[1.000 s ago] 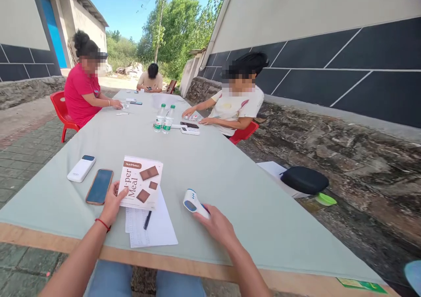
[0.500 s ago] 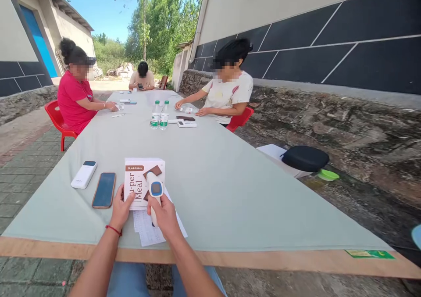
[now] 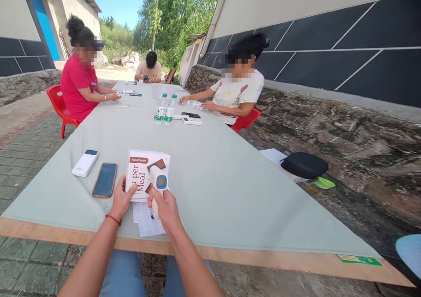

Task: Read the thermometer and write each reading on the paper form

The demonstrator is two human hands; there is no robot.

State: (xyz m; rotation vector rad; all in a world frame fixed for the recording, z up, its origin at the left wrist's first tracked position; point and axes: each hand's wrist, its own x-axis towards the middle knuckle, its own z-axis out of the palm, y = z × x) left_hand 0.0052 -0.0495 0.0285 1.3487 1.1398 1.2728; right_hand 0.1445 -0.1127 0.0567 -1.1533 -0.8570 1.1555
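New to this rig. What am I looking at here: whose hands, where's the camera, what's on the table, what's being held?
There is no machine: a person works with two bare hands, and one camera worn on the person's head looks forward and down. The left hand steadies a white and brown cardboard box on the pale green table. The right hand grips a white handheld thermometer with a blue screen, held just in front of the box. A printed paper sheet lies under the box; a dark smartphone and a white power bank lie to its left. Three other people sit further along the table.
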